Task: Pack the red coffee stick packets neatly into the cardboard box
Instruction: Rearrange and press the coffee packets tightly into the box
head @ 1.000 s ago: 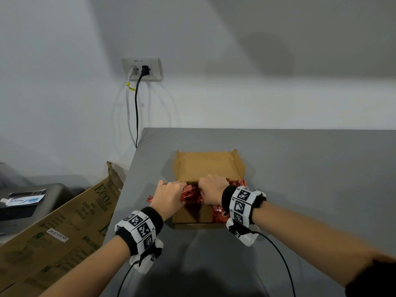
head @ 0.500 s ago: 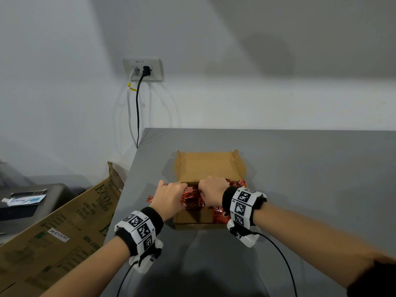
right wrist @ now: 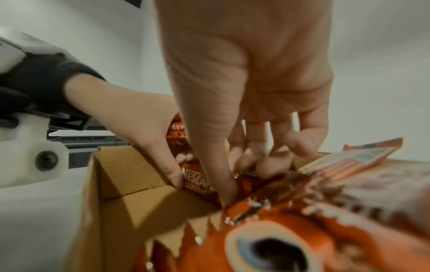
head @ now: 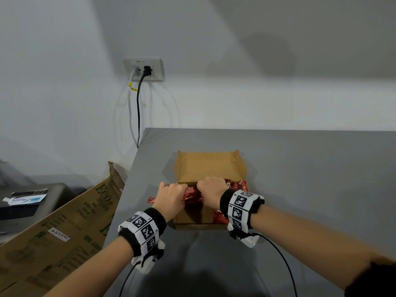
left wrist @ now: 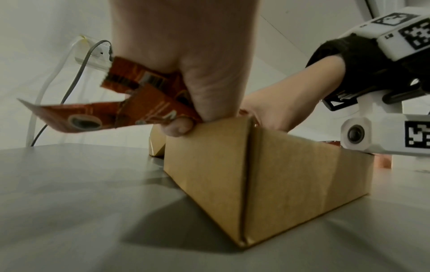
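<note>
Looking down from the head view, we have the cardboard box open on the grey table, both hands gripping one bundle of red coffee packets across its middle. Left wrist view: our left hand curls round packet ends jutting left past the box wall. Right wrist view: our right hand pinches the bundle, thumb down; more packets lie near right.

Both forearms reach forward, wrists banded; left hand curled, thumb and fingers pinching; right hand beside it, fingers bent downward, gripping.
</note>
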`<state>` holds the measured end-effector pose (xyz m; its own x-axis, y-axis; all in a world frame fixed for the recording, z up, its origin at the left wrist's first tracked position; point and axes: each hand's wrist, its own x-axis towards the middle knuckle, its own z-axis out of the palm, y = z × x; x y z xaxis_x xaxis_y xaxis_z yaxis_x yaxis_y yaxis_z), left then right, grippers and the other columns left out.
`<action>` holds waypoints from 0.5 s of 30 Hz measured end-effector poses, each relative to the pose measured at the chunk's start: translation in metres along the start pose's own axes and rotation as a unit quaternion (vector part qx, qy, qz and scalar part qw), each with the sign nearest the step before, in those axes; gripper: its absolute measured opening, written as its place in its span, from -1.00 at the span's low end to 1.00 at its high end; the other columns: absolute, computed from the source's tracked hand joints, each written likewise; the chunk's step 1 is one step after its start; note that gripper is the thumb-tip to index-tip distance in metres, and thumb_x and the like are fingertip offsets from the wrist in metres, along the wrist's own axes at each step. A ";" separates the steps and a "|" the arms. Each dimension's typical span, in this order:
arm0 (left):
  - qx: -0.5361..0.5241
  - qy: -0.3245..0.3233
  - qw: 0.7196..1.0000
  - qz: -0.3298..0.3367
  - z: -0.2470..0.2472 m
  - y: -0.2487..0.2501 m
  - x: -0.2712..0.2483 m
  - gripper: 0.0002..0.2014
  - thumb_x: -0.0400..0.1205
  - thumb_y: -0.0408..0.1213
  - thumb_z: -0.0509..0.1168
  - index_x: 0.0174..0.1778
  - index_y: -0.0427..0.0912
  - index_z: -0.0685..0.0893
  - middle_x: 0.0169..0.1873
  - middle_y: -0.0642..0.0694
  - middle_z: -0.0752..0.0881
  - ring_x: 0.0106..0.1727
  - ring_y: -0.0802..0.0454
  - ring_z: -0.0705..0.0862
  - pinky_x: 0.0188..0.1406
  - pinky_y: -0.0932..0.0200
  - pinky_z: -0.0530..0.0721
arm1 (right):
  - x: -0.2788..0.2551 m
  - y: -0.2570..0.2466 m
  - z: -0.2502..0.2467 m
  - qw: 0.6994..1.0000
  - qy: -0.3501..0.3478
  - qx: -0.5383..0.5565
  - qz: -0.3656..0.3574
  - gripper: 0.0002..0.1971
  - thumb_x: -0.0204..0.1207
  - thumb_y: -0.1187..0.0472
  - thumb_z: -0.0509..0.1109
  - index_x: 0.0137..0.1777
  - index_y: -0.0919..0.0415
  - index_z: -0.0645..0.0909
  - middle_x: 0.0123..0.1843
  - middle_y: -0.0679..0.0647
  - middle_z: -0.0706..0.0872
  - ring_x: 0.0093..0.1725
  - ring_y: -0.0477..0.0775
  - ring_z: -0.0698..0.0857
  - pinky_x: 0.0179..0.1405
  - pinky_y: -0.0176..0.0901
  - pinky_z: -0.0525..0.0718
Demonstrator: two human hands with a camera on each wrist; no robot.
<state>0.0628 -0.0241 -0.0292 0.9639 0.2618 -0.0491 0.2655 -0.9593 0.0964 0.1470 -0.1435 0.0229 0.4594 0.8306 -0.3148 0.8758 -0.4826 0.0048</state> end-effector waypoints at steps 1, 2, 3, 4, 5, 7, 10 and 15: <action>0.000 0.003 1.000 -0.002 0.001 0.000 0.000 -0.90 0.60 -0.23 0.23 0.01 -0.04 0.55 -0.04 0.00 0.70 -0.02 -0.04 0.65 0.09 0.05 0.35 | 0.000 -0.001 0.000 1.000 0.009 0.004 0.007 -0.83 0.53 0.35 0.30 0.11 0.29 0.54 0.05 0.19 0.68 0.03 0.21 0.67 -0.14 -0.04 0.54; 0.000 0.006 1.000 -0.003 0.001 -0.001 0.000 -0.89 0.60 -0.25 0.23 0.02 -0.05 0.55 -0.03 0.00 0.70 -0.01 -0.05 0.65 0.09 0.06 0.35 | 0.000 -0.001 0.001 1.000 0.018 0.010 0.015 -0.79 0.51 0.35 0.32 0.14 0.28 0.51 0.07 0.18 0.67 0.05 0.21 0.66 -0.13 -0.04 0.54; -0.001 0.009 1.000 -0.002 0.001 -0.001 0.000 -0.89 0.61 -0.25 0.23 0.03 -0.06 0.55 -0.02 -0.01 0.70 0.00 -0.05 0.65 0.09 0.06 0.35 | 0.001 -0.001 0.003 0.999 0.023 0.017 0.023 -0.75 0.50 0.34 0.34 0.17 0.28 0.49 0.09 0.18 0.66 0.06 0.22 0.66 -0.13 -0.03 0.52; -0.005 0.010 1.000 -0.001 0.000 0.000 -0.001 -0.88 0.61 -0.25 0.23 0.04 -0.06 0.55 -0.01 -0.01 0.70 0.01 -0.05 0.65 0.09 0.06 0.35 | 0.001 -0.001 0.003 0.999 0.023 0.022 0.029 -0.73 0.50 0.33 0.35 0.18 0.28 0.47 0.11 0.18 0.65 0.07 0.22 0.66 -0.14 -0.04 0.51; -0.010 0.011 1.000 0.000 -0.001 0.000 0.000 -0.86 0.60 -0.25 0.25 0.06 -0.07 0.55 0.01 -0.02 0.71 0.03 -0.06 0.65 0.11 0.06 0.36 | 0.002 0.000 0.003 0.999 0.019 0.025 0.032 -0.75 0.50 0.33 0.34 0.17 0.28 0.48 0.11 0.18 0.65 0.07 0.23 0.66 -0.16 -0.04 0.49; -0.019 0.007 1.000 -0.001 -0.003 0.000 0.001 -0.83 0.59 -0.24 0.26 0.09 -0.08 0.56 0.03 -0.03 0.70 0.07 -0.08 0.65 0.14 0.05 0.36 | 0.001 0.002 0.001 0.999 0.011 0.027 0.032 -0.81 0.53 0.32 0.29 0.13 0.27 0.51 0.09 0.19 0.67 0.06 0.23 0.66 -0.18 -0.05 0.48; -0.019 0.003 1.000 0.001 -0.006 0.000 0.001 -0.85 0.60 -0.25 0.23 0.07 -0.08 0.55 0.03 -0.03 0.70 0.07 -0.09 0.65 0.13 0.04 0.35 | -0.001 0.003 0.000 0.999 0.005 0.018 0.030 -0.84 0.55 0.33 0.26 0.11 0.26 0.53 0.09 0.19 0.66 0.06 0.22 0.66 -0.18 -0.05 0.46; -0.021 0.006 1.000 0.010 -0.008 0.000 -0.001 -0.90 0.60 -0.22 0.22 0.01 -0.05 0.55 -0.03 0.01 0.70 -0.01 -0.06 0.65 0.09 0.04 0.33 | -0.001 0.003 -0.001 1.000 -0.004 0.011 0.029 -0.83 0.55 0.32 0.28 0.12 0.25 0.54 0.10 0.18 0.67 0.07 0.21 0.66 -0.17 -0.06 0.47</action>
<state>0.0624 -0.0236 -0.0210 0.9691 0.2442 -0.0343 0.2466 -0.9590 0.1393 0.1488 -0.1458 0.0242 0.5083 0.7985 -0.3224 0.8441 -0.5363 0.0026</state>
